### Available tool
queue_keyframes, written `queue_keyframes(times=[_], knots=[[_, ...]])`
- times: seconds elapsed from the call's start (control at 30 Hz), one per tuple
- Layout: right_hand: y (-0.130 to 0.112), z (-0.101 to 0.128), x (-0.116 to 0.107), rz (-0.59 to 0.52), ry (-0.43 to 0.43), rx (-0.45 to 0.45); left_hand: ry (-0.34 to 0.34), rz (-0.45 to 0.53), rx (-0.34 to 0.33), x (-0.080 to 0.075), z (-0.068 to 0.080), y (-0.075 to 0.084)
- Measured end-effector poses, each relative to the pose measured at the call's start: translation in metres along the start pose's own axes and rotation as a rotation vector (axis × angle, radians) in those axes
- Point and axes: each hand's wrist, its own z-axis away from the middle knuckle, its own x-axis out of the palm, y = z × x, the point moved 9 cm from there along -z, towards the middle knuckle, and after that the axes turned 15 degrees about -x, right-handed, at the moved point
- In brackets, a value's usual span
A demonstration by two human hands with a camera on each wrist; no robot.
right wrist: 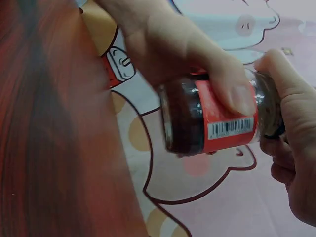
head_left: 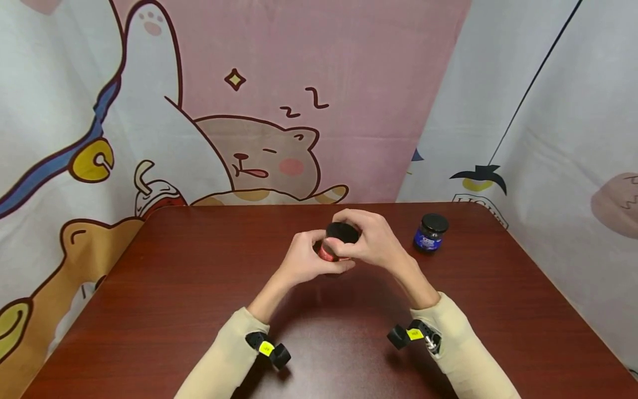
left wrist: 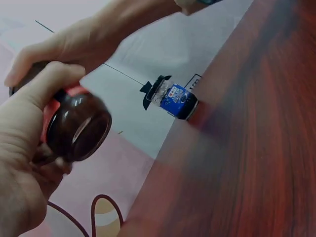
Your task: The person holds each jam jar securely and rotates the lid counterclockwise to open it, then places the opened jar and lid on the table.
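Printed cloth (head_left: 369, 72) hangs behind and to both sides of a reddish-brown desk (head_left: 199, 277); a sleeping cat (head_left: 269, 158) is drawn on its pink part, with the far edge of the desk just below.

Red jar (right wrist: 215, 126): held up off the desk, in front of the person, between both hands. Label red, with a barcode (right wrist: 230, 128) turned toward the right wrist camera. Black lid (head_left: 342, 231) seated on top.

Left hand (head_left: 308, 259): grasping. Fingers are curled round the body of the red jar, the thumb lying across the label beside the barcode. The base of the jar projects past these fingers, uncovered, as both wrist views confirm.

Right hand (head_left: 374, 238): grasping. Fingers are bent round the lid end of the red jar, with the thumb across the near side and the other fingers at the far side. The lid's top shows between them in the head view. Exact contact of each fingertip cannot be told.

Blue jar (head_left: 430, 235): upright on the desk, beyond and to the right of the right hand, untouched. Dark lid, blue label.

Both forearms wear cream sleeves (head_left: 224, 349), each with a black wrist device (head_left: 413, 334) bearing a yellow tag.
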Motion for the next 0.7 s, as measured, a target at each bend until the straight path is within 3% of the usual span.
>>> queue_keyframes(times=[0.1, 0.3, 0.43, 0.7], knots=[[-0.007, -0.004, -0.001, -0.07, -0.022, -0.058, -0.129, 0.107, -0.047, 0.004, 0.001, -0.001], [-0.014, -0.007, -0.003, -0.148, -0.038, -0.116, -0.25, 0.143, -0.056, 0.006, 0.004, 0.001], [-0.013, -0.005, -0.001, -0.164, -0.055, -0.111, -0.283, 0.131, -0.068, 0.006, 0.004, -0.002], [-0.012, -0.006, -0.001, -0.173, -0.044, -0.102, -0.285, 0.137, -0.05, 0.004, 0.003, -0.003]])
